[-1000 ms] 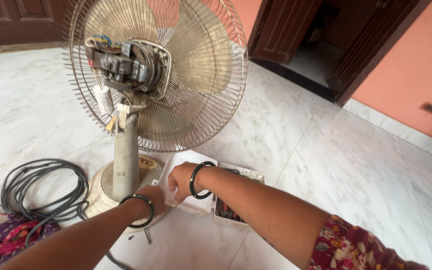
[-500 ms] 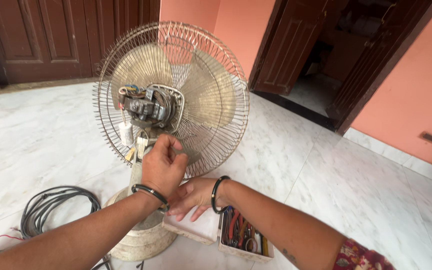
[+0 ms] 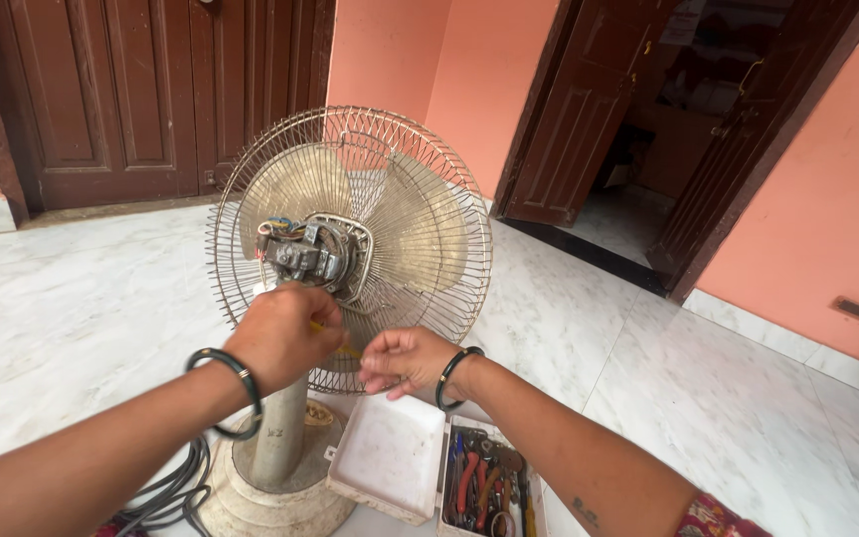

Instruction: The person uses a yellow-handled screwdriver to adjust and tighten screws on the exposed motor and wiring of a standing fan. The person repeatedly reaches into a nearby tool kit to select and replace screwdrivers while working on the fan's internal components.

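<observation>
Both hands meet just under the exposed fan motor (image 3: 315, 254). Left hand (image 3: 285, 338), with a black bangle at the wrist, is closed around something at the top of the stand's neck, where a sliver of yellow shows at its edge; what it grips cannot be told. Right hand (image 3: 408, 360) sits just beside it, fingers loosely curled and parted, apparently empty.

Below the forearms, an open tool box (image 3: 484, 487) rests on the floor against the fan's round base (image 3: 275, 502), its white lid (image 3: 388, 462) flipped back and pliers and screwdrivers inside. A dark coil of cable (image 3: 166, 492) lies left of the base.

Judging by the pedestal fan (image 3: 350, 249) itself, the rear motor cover is already off, with windings and coloured wires bare, while the wire guard (image 3: 429, 179) and blades (image 3: 420, 224) remain mounted. Behind stand dark wooden doors (image 3: 141, 94).
</observation>
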